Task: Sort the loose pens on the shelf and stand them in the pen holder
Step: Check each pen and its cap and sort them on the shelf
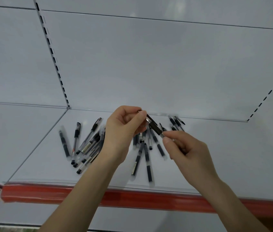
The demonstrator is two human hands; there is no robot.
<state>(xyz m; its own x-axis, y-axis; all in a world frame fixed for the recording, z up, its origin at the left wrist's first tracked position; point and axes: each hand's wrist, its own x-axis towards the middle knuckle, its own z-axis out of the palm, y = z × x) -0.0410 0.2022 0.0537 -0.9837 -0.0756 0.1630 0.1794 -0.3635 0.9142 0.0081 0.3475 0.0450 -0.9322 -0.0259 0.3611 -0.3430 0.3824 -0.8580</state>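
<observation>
L hand [124, 129], R hand [186, 151] both pinch 1 dark pen [154, 126]; approx 17 loose pens [64, 143] on shelf [233, 148], overlapping.

The left hand [122, 131] hides one end of the dark silver-banded pen [155, 127] and part of the black-and-clear plastic pens [88, 145].

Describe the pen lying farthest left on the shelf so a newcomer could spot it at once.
Find the white shelf with the red front strip, then the fan of pens left of the left hand. The leftmost pen lies apart from that fan; unlike the black-capped pen beside it, its whole body is frosted.
</observation>
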